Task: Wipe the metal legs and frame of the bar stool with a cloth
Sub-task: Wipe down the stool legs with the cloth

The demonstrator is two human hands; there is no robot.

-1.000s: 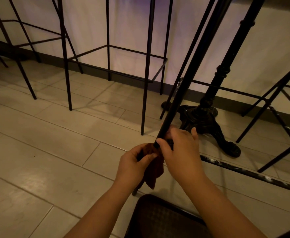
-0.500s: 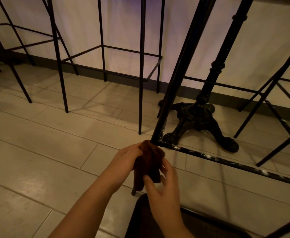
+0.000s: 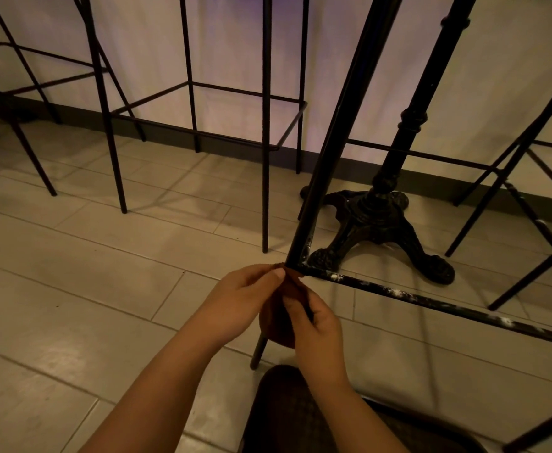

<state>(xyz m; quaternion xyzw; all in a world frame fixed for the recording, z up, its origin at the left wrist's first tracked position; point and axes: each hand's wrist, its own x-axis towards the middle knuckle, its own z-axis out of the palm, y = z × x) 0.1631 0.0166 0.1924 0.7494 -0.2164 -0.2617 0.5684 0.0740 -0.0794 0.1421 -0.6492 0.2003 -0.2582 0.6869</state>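
A black metal bar stool leg (image 3: 333, 135) slants down from the top middle to a corner where a scuffed footrest bar (image 3: 431, 302) runs off to the right. A dark brown cloth (image 3: 283, 318) is wrapped around the leg just below that corner. My left hand (image 3: 242, 295) grips the cloth from the left, thumb near the joint. My right hand (image 3: 314, 325) pinches the cloth from the right and lower down. The leg's foot (image 3: 257, 354) shows under the cloth, on the floor.
Several other black stool frames (image 3: 265, 132) stand on the tiled floor (image 3: 88, 256) along the pale wall. An ornate cast-iron table base (image 3: 376, 220) sits behind the leg at right. A dark seat (image 3: 287, 416) lies at the bottom edge.
Both hands slid the cloth down the leg, from above the footrest corner to below it. My right hand moved from over the leg to under the corner.
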